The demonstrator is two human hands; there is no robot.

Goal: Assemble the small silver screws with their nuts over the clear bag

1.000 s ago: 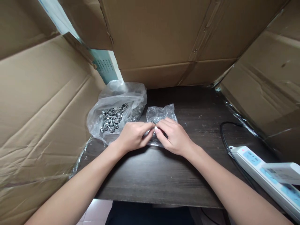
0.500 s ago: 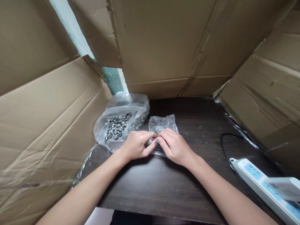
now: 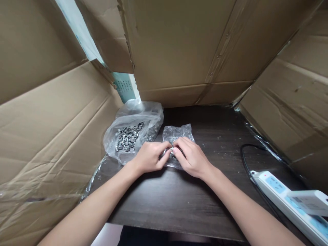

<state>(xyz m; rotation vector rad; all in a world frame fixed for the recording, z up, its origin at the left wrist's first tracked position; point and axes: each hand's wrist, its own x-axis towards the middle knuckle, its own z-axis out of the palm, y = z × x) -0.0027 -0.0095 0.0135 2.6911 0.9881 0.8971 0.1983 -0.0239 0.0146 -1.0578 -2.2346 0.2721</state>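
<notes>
My left hand (image 3: 152, 155) and my right hand (image 3: 192, 158) meet fingertip to fingertip over a small clear plastic bag (image 3: 178, 131). Both are closed in a pinch. Between the fingertips a small shiny metal piece (image 3: 172, 149) shows; it is too small and covered to name exactly. Metal bits glint in the small bag, mostly hidden beneath my hands. Left of my left hand, a larger clear plastic bag (image 3: 110, 136) lies with its mouth spread, holding many loose metal screws (image 3: 129, 136) with wide round heads.
Cardboard walls (image 3: 184, 51) enclose the dark wooden table (image 3: 164, 201) at the back and both sides. At the right lies a white power strip (image 3: 263, 179) with a plug in it and a black cable (image 3: 243, 160). A printed sheet (image 3: 124, 85) shows through a gap at the back left.
My fingertips have parted slightly and shifted a little, baring more of the metal piece between them. Both bags stay in place; the view has shifted slightly.
</notes>
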